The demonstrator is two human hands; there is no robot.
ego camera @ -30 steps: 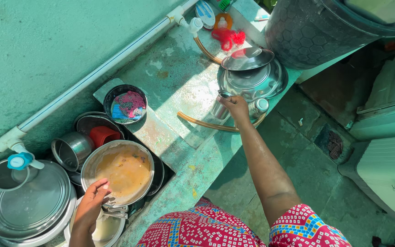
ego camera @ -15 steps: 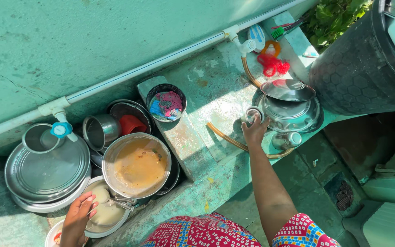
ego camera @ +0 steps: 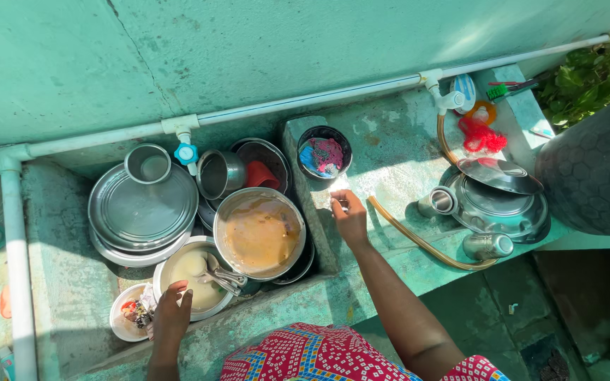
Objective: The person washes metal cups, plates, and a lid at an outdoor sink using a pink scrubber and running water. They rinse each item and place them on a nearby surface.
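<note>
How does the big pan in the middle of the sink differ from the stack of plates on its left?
The big pan holds brownish liquid; the stack of plates looks free of liquid. The pan sits tilted on other dishes, while the plates lie flat with a steel cup on top. Both are round steel pieces inside the sink.

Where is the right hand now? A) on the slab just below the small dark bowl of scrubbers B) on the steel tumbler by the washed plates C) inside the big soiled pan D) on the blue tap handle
A: the right hand rests on the slab just below the small dark bowl.
</note>
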